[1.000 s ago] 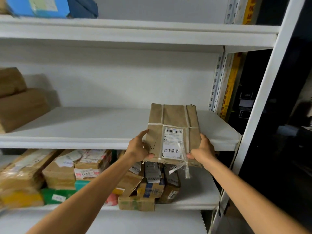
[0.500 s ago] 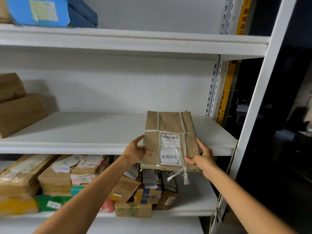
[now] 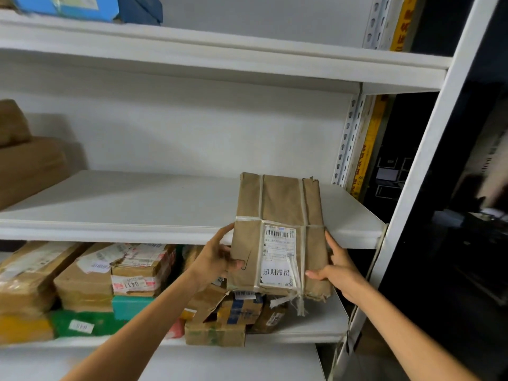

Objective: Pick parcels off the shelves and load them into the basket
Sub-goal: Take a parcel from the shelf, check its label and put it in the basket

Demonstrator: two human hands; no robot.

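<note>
You have the brown paper parcel (image 3: 277,215) between both hands. Your left hand (image 3: 213,259) clasps its left edge, thumb laid on the top face beside the white label (image 3: 277,257). Your right hand (image 3: 339,270) pinches the near right part, thumb on top and forefinger stretched along the right side. The parcel's far half sits over the right end of the middle shelf (image 3: 123,207); whether it touches the board cannot be told. The near half juts past the front lip, above the boxes (image 3: 137,273) packed on the lower shelf. Loose string ends (image 3: 298,303) dangle from its near edge. A wide stretch of white board separates it from the brown bundles (image 3: 27,166) far left. The white upright post (image 3: 428,171) stands near your right hand.
</note>
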